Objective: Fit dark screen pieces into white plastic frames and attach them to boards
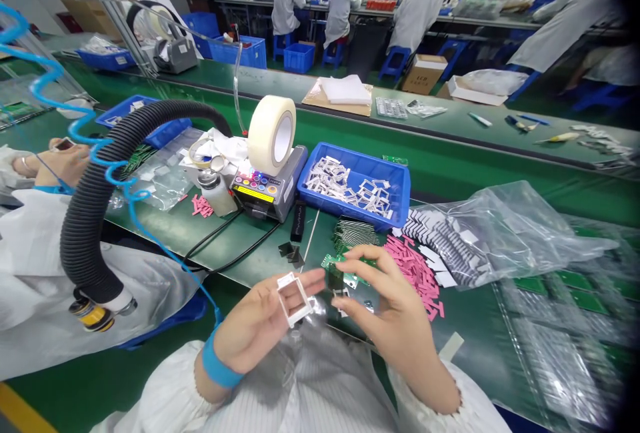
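My left hand [260,323], with a blue band at the wrist, is turned palm up and holds a small white rectangular frame [295,300] on its fingers. To its right, my right hand [387,296] pinches a small dark glassy piece [334,278] between thumb and fingers, close to the left fingertips. Just behind the right hand lie green circuit boards [354,233]. Pink strips [413,273] are heaped to the right of them. Two dark square pieces [290,253] rest on the green table, behind my left hand.
A blue bin [404,186] holds white frames. Beside it stands a tape dispenser [270,200] with a tape roll on top. A black hose [85,220] and coiled blue cord hang at left, near a co-worker's hands. Plastic-wrapped stacks [565,353] lie right.
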### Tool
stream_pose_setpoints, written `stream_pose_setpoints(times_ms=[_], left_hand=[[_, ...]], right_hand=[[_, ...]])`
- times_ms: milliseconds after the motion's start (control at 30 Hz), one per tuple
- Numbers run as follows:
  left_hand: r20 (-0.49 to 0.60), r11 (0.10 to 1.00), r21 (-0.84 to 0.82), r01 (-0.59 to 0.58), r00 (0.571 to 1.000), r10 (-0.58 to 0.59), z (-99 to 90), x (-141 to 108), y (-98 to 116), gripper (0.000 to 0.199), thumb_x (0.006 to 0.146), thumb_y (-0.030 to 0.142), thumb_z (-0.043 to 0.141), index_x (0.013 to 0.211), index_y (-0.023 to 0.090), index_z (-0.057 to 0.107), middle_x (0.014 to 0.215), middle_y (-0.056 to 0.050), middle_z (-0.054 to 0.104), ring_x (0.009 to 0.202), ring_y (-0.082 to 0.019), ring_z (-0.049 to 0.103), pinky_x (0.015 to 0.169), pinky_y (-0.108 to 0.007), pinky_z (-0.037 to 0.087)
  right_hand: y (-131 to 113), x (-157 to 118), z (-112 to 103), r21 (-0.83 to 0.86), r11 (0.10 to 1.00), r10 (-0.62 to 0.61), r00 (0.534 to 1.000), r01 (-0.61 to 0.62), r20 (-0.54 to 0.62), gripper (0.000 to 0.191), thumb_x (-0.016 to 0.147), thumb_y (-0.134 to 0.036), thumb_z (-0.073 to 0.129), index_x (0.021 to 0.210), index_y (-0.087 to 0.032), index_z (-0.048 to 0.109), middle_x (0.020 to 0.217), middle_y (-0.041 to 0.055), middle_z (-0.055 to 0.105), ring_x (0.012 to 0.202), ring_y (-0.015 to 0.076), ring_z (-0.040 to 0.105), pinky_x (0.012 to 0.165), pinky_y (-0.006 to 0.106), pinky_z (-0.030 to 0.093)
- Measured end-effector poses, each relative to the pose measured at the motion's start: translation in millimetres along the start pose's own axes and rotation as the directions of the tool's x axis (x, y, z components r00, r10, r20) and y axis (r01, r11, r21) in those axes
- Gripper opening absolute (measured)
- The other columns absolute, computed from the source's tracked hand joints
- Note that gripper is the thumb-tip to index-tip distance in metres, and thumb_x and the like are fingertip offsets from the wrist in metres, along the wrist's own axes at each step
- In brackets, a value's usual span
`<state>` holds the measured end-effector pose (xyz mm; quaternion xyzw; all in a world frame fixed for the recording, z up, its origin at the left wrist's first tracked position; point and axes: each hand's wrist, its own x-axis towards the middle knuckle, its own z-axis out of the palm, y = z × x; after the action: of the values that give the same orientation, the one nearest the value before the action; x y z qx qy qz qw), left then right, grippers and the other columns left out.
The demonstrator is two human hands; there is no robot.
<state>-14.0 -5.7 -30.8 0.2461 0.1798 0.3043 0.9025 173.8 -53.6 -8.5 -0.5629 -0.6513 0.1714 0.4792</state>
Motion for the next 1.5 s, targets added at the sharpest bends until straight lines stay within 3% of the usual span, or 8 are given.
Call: stream_pose_setpoints(times_ms=[167,433,767,933,1067,1133,1267,1500], left_hand=[[0.065,1.0,0.024,-0.015,0.998,0.013,11.2,14.7,-13.0,0.036,0.075,0.047,0.065,0.093,0.017,0.07,0.081,-0.004,0.07,0.078,-0.015,0.063,0.075,-0.025,0.047],[0.089,0.996,0.026,-0.079,0.993,0.077,9.1,13.4,-16.5,0.037,0.074,0.049,0.065,0.096,0.02,0.07,0.076,-0.003,0.065,0.073,-0.013,0.06,0.072,-0.023,0.047],[0.071,0.989,0.095,-0.113,0.992,0.107,6.8,8.8,-15.9,0.039,0.069,0.05,0.07,0.095,0.021,0.071,0.079,-0.004,0.067,0.079,-0.016,0.061,0.071,-0.025,0.048],[-0.03,0.987,-0.157,-0.039,0.999,0.035,-6.5,8.3,-28.4,0.032,0.075,0.046,0.066,0.1,0.027,0.069,0.093,-0.001,0.071,0.093,-0.018,0.062,0.09,-0.035,0.047],[0.016,0.962,-0.272,0.034,0.999,-0.031,-15.6,10.5,-37.0,0.03,0.079,0.044,0.062,0.103,0.028,0.067,0.093,0.0,0.07,0.088,-0.018,0.061,0.09,-0.042,0.048],[0.027,0.959,-0.274,0.073,0.997,-0.068,-17.8,9.9,-41.0,0.03,0.078,0.043,0.063,0.104,0.026,0.066,0.094,-0.001,0.07,0.088,-0.018,0.061,0.089,-0.041,0.048],[0.062,0.938,-0.325,0.12,0.992,-0.106,-18.5,8.2,-48.1,0.031,0.078,0.043,0.063,0.101,0.024,0.067,0.09,-0.002,0.07,0.085,-0.017,0.06,0.086,-0.039,0.048],[0.025,0.943,-0.32,0.087,0.996,-0.084,-20.8,7.3,-48.3,0.029,0.077,0.04,0.066,0.099,0.022,0.068,0.09,-0.003,0.07,0.088,-0.018,0.06,0.089,-0.041,0.046]], right_hand=[[-15.7,-4.2,15.9,0.469,0.88,0.072,0.997,-0.072,0.018,0.032,0.075,-0.041,0.07,0.106,-0.04,0.062,0.112,0.0027,0.053,0.113,0.0202,0.049,0.083,0.031,0.051],[-17.7,-11.0,22.9,0.512,0.848,0.086,0.989,-0.135,0.118,0.038,0.077,-0.036,0.07,0.114,-0.042,0.062,0.122,0.0026,0.051,0.117,0.0187,0.049,0.08,0.026,0.052],[-20.1,-12.9,16.6,0.025,0.992,-0.128,0.987,0.126,0.097,0.04,0.086,-0.04,0.058,0.126,-0.04,0.051,0.128,0.0071,0.048,0.113,0.0244,0.052,0.092,0.046,0.046],[-16.1,-17.0,-3.1,-0.424,0.841,-0.223,0.93,0.335,0.292,0.073,0.082,-0.065,0.044,0.142,-0.025,0.031,0.15,0.0216,0.018,0.135,0.0413,0.022,0.098,0.065,0.028],[46.0,-18.7,-51.9,-0.543,0.838,0.098,0.994,-0.061,0.04,0.05,0.091,-0.049,0.04,0.132,-0.022,0.046,0.128,0.0131,0.055,0.118,0.0271,0.049,0.097,0.046,0.038],[91.0,-20.7,-80.4,-0.583,0.739,0.304,0.939,-0.337,-0.157,0.037,0.09,-0.04,0.042,0.113,-0.019,0.062,0.11,0.0114,0.065,0.1,0.0244,0.059,0.088,0.04,0.044],[159.4,-24.8,-113.1,-0.598,0.633,0.418,0.868,-0.491,-0.27,0.024,0.08,-0.029,0.054,0.085,-0.013,0.071,0.085,0.0135,0.067,0.079,0.0251,0.06,0.072,0.037,0.044],[142.0,-17.0,-112.0,-0.479,0.704,0.417,0.852,-0.523,-0.318,0.03,0.083,-0.034,0.049,0.081,-0.014,0.072,0.082,0.0127,0.065,0.082,0.0251,0.059,0.078,0.039,0.044]])
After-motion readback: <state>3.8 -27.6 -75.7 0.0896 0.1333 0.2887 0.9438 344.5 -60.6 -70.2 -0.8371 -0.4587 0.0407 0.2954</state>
